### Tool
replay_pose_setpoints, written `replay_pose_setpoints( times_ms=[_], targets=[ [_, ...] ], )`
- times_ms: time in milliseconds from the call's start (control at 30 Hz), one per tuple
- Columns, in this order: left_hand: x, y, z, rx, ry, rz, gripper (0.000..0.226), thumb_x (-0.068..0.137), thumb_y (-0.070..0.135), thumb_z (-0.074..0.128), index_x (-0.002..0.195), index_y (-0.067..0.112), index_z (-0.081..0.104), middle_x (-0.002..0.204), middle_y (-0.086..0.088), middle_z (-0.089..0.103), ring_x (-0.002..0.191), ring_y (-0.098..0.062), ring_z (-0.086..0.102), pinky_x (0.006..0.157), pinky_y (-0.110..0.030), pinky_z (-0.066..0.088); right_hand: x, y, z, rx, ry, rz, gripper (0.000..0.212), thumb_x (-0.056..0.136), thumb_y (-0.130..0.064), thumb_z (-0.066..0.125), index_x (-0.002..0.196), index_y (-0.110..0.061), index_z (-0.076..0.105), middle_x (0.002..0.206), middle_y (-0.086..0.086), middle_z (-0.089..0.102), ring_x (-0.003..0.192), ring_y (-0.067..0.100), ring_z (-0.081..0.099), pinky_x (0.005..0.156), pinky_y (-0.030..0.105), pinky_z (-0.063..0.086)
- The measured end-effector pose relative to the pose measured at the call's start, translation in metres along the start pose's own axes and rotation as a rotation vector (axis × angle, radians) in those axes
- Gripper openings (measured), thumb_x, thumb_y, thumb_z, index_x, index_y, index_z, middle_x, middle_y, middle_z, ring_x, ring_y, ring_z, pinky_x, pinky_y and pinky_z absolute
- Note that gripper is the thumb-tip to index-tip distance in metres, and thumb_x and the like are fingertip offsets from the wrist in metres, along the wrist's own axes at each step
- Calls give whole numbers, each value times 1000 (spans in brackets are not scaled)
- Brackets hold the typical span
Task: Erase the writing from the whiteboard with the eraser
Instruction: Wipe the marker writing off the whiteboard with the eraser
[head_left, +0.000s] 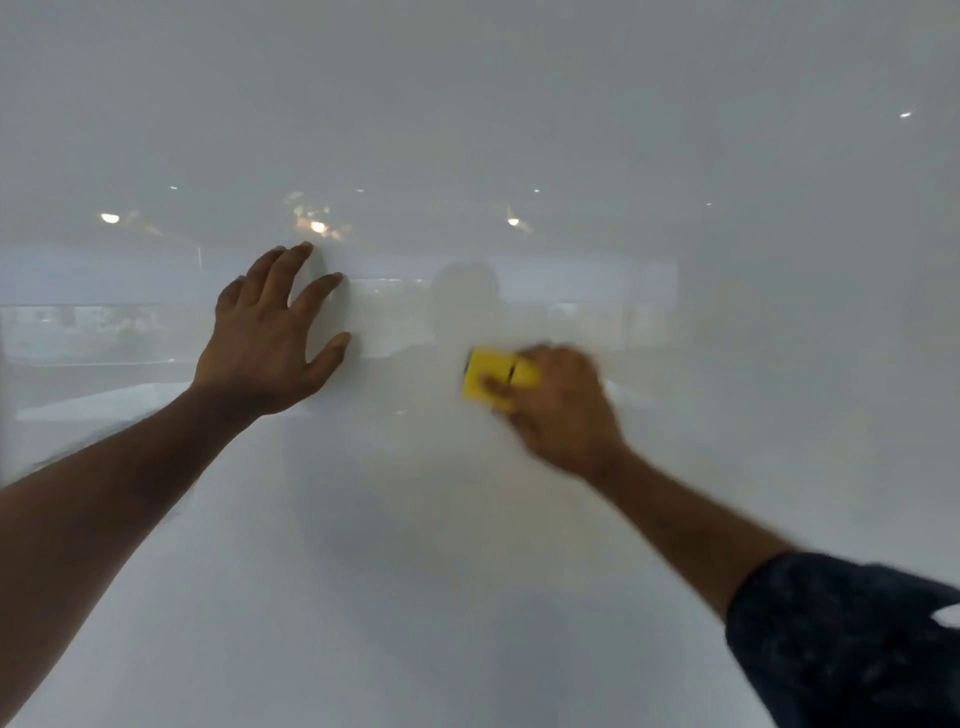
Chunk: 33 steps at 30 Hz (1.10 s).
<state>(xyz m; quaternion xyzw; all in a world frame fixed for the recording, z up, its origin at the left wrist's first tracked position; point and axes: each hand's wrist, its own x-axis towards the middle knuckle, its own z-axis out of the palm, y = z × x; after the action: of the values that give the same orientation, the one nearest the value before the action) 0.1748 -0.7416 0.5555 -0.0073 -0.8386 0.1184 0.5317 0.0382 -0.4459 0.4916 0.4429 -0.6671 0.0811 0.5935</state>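
On the whiteboard (519, 545): left hand (270, 343) flat, fingers spread; right hand (563, 410), motion-blurred, pinches yellow eraser (491, 379) against the surface.

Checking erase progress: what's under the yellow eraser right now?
The yellow eraser, gripped by the right hand, presses on the whiteboard. Around it the board shows only reflections, no writing. Whatever lies directly beneath the eraser is covered.

Soft, hazy light; lamp glints on the glossy whiteboard (571, 130); right hand (563, 410) motion-blurred; faint shadows below
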Motion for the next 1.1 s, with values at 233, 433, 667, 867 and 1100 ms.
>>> replay_pose_setpoints(
  times_ms=[233, 433, 667, 867, 1100],
  targets=[
    [1, 36, 9, -48, -13, 45, 65, 89, 54, 43, 141, 15, 49, 159, -17, 31, 147, -39, 25, 111, -61, 27, -39, -12, 0, 100, -23, 197, 31, 90, -35, 59, 120, -33, 64, 115, 15, 59, 94, 35, 52, 83, 40, 39],
    [-1, 60, 19, -76, -64, 82, 67, 88, 55, 40, 143, 18, 49, 160, -14, 30, 149, -35, 22, 114, -63, 21, -114, -10, -9, 72, -243, 24, 32, 90, -41, 57, 122, -42, 59, 116, 6, 62, 99, 26, 52, 84, 38, 45],
    [-8, 115, 33, -177, -55, 146, 65, 88, 52, 44, 142, 16, 49, 159, -12, 35, 148, -31, 30, 118, -55, 19, -120, 25, -49, 47, -274, 207, 42, 80, -33, 69, 121, -33, 57, 115, 11, 61, 100, 32, 59, 84, 41, 48],
    [-32, 189, 58, -368, -109, 236, 63, 90, 50, 45, 143, 16, 48, 158, -10, 37, 147, -28, 32, 120, -44, 20, -172, 62, -98, -32, -362, 392, 39, 81, -29, 71, 118, -25, 60, 115, 10, 59, 101, 31, 58, 82, 41, 49],
    [-87, 295, 93, -603, -198, 264, 60, 90, 48, 46, 142, 19, 49, 157, -5, 39, 149, -20, 28, 122, -37, 18, -278, 105, -140, -110, -531, 636, 34, 84, -35, 67, 115, -26, 59, 114, 7, 56, 92, 28, 56, 78, 37, 46]
  ],
)
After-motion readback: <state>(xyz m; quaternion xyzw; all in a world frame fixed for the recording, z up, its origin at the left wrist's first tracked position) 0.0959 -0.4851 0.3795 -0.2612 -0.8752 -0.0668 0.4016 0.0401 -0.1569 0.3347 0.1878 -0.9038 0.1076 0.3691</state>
